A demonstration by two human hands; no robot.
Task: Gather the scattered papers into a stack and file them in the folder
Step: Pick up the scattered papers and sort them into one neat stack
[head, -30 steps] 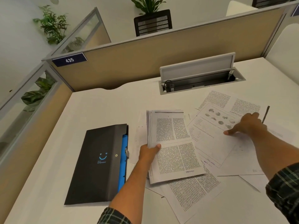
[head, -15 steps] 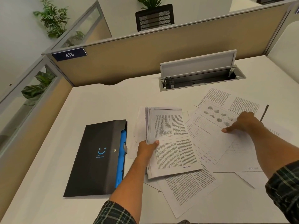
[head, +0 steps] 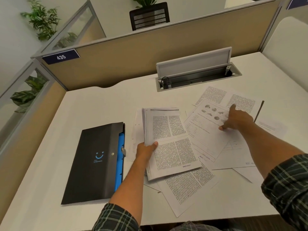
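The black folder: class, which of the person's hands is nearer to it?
Left. The left hand grips the paper stack just beside the black folder; the right hand presses a sheet further away.

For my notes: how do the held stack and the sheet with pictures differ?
The stack is several sheets gripped by the left hand; the picture sheet is single, pressed by the right hand. The stack shows only text columns; the sheet shows small images. Both are white printed paper.
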